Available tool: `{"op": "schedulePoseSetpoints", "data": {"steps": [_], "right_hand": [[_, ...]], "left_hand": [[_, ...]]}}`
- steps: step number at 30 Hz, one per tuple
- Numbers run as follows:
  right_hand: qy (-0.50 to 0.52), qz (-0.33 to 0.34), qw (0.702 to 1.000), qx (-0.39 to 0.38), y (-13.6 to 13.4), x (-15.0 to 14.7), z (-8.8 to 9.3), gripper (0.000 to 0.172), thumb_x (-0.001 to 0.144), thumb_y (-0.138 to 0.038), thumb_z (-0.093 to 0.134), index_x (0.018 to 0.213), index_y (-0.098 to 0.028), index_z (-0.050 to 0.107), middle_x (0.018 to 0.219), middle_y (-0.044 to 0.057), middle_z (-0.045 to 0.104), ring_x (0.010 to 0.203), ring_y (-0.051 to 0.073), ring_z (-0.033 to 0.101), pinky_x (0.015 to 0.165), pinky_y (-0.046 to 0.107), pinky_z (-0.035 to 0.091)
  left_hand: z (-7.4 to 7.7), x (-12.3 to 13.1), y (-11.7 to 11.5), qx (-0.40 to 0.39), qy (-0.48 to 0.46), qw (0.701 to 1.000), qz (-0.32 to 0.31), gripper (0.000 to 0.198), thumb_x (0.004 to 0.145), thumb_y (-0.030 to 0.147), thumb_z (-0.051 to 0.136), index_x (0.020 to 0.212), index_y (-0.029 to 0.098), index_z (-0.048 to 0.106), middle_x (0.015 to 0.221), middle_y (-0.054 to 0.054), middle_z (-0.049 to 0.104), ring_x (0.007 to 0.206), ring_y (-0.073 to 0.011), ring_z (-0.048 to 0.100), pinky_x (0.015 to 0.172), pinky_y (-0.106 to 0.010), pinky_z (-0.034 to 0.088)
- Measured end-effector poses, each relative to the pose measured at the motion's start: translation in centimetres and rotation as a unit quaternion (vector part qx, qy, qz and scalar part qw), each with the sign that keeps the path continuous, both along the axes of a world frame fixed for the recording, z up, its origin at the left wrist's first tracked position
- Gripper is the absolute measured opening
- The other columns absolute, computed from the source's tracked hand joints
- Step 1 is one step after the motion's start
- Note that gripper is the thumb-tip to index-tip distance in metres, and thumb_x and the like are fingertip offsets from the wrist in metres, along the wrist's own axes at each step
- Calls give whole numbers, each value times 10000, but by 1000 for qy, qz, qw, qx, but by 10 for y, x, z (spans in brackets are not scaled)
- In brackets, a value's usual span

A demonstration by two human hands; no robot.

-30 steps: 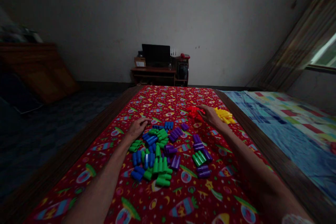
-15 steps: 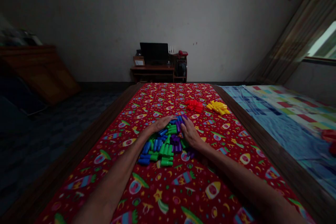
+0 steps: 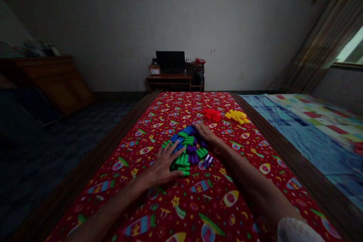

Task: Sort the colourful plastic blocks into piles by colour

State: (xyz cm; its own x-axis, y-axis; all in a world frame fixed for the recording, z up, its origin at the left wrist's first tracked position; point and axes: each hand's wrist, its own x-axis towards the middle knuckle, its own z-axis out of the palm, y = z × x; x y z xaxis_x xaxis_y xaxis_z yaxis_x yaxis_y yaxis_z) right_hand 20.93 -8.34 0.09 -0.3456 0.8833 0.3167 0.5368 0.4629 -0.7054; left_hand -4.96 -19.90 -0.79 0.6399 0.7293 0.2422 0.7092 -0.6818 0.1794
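Observation:
My left hand (image 3: 166,164) lies over the near left side of a mixed pile, palm down with fingers spread, touching green plastic blocks (image 3: 183,160) and covering others. My right hand (image 3: 204,131) curves along the far right side of the same pile, fingers extended by the blue blocks (image 3: 187,130) and purple blocks (image 3: 193,158); its fingertips are partly hidden. The blocks are small, like short tubes joined together. A purple block (image 3: 208,161) sits at the pile's near right edge.
A red heap of blocks (image 3: 212,115) and a yellow heap of blocks (image 3: 237,117) sit farther back on the red patterned tablecloth (image 3: 198,211). Beyond the table stands a desk with a monitor (image 3: 170,61). A bed with a blue sheet (image 3: 272,128) adjoins on the right.
My left hand has moved from the pile's far left side to its near left side and spread its fingers. My right hand remains along the far right side.

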Motion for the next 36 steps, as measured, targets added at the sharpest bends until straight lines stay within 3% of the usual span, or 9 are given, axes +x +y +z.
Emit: {"op": "schedulePoseSetpoints", "data": {"steps": [5,9,12,15,20,25,28,33,36], "right_hand": [[104,83,989,-56,-37,-3,0,606,938,-606,255,1122,-196,661,1155,79,668,1110,231,593,985,386,438],[140,3,989,-57,-54,23,6,585,892,-609,394,1189,-174,647,1174,96,672,1123,280,597,954,434,467],[101,-27,993,-51,-64,39,7,538,869,-528,488,1227,-150,622,1176,124,671,1077,280,620,926,432,483],[7,5,999,-42,-77,40,5,522,826,-423,591,1267,-143,594,1206,141,652,1059,278,625,919,427,484],[-95,-6,995,33,-95,27,2,505,803,-234,611,1298,-144,570,1207,152,651,1091,274,605,944,416,463],[-44,-32,998,-16,-84,45,5,362,790,-206,592,1141,-164,671,1058,90,724,923,244,674,811,351,525],[-15,-90,995,-50,-69,82,10,282,776,-214,587,1017,-140,714,946,67,744,840,228,686,747,310,529],[-33,-309,951,-10,-58,156,10,314,737,-184,571,1006,-125,721,929,73,742,839,224,681,764,309,517],[-73,-351,934,1,-63,186,6,307,761,-210,554,1004,-120,720,914,84,738,832,222,674,780,323,509]], "left_hand": [[-8,16,-10,63,19,998,2,736,826,648,515,1469,364,298,1584,-84,207,1432,-377,176,1091,-666,178],[3,20,9,61,-12,998,-5,653,869,623,463,1445,331,365,1560,-86,280,1428,-327,222,1127,-619,142],[14,23,25,66,-63,996,22,500,970,514,305,1401,295,433,1521,-74,363,1418,-256,268,1149,-574,121],[16,19,49,70,-115,986,97,486,996,422,209,1349,248,493,1485,-84,418,1398,-238,310,1148,-556,152],[-6,0,91,-3,-152,975,162,555,951,403,200,1300,133,536,1359,-129,550,1323,-226,430,1120,-445,308],[-19,-13,100,-9,-172,974,147,529,905,431,271,1188,149,618,1285,-128,610,1242,-247,518,1089,-455,366],[-18,-15,98,-8,-170,975,142,530,898,440,280,1171,152,632,1274,-131,618,1218,-259,537,1071,-461,391],[-20,-16,101,0,-169,976,138,545,899,464,270,1165,161,638,1260,-121,628,1195,-257,553,1069,-458,394],[-23,-18,104,12,-169,976,140,544,899,479,271,1161,177,640,1244,-110,639,1190,-252,557,1057,-451,408]]}}
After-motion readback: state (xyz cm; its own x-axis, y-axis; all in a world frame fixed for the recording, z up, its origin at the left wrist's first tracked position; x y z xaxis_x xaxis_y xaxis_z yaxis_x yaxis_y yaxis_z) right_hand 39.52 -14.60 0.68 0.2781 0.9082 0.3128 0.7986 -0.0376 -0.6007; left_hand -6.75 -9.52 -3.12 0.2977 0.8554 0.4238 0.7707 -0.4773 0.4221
